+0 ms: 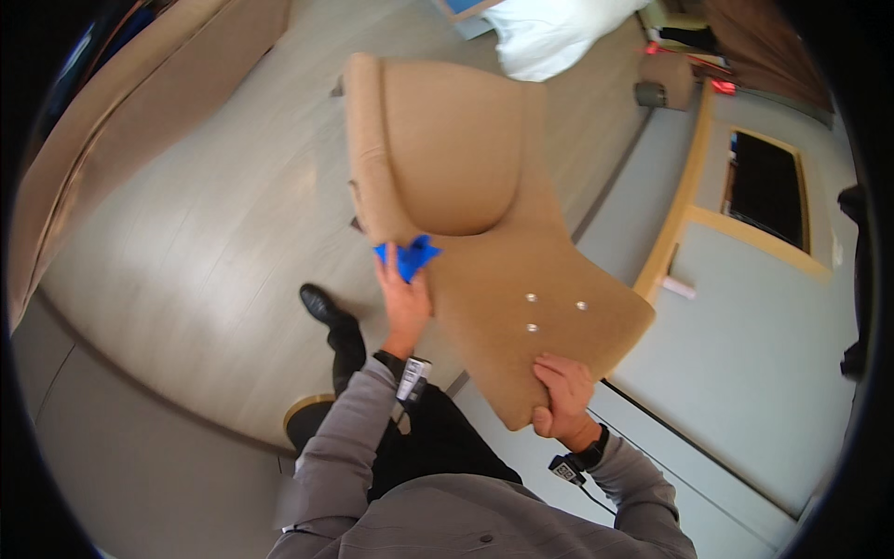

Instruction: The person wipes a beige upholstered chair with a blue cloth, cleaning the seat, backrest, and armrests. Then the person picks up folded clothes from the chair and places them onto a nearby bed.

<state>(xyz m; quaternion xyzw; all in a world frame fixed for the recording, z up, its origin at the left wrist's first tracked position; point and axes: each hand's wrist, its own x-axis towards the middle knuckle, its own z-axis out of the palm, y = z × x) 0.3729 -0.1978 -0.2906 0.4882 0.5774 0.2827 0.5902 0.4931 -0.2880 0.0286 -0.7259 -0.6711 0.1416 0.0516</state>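
Note:
A tan upholstered chair stands in front of me, its broad padded part farther away. Three small shiny buttons dot the flat panel on its near side. At the panel's left edge my left hand holds a crumpled blue cloth against the upholstery, thumb and fingers closed on it. My right hand grips the near edge of the panel, with the fingers bent over the top face and the thumb at the rim. What lies under the chair is hidden.
A long tan upholstered piece runs along the far left. On the right is a pale desk with a wooden edge and a dark inset panel. A white bag lies beyond the chair. My shoe rests on the wood-look floor.

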